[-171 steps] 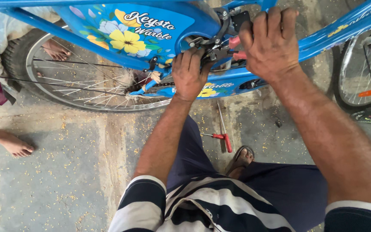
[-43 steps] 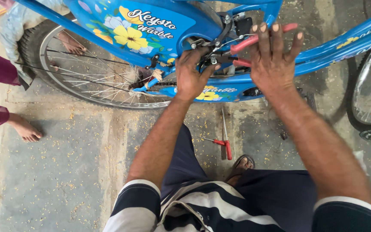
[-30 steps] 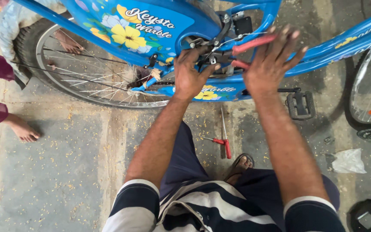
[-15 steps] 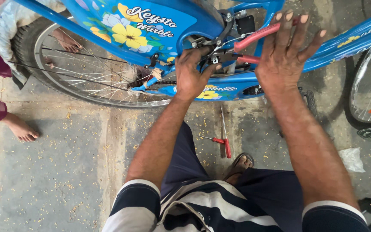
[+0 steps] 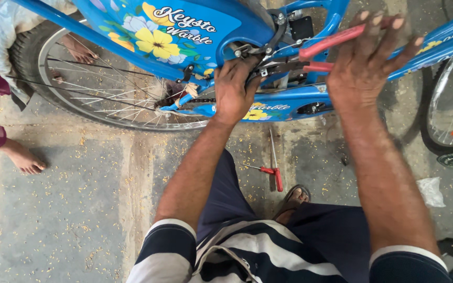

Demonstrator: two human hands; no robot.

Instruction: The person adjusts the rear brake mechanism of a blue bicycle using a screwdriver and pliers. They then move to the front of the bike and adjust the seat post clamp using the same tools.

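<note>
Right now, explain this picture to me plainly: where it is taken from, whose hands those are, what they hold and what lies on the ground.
The picture comes from a camera worn on a person's head, looking down past their striped shirt. Both bare hands are theirs. The left hand has its grip closed on a metal part I cannot make out, near the chain of the blue bicycle with flower decals. The right hand is spread open against red-handled pliers at the frame. On the grey concrete floor lie two red-handled screwdrivers and scattered grain. Another person's bare foot stands at the left.
</note>
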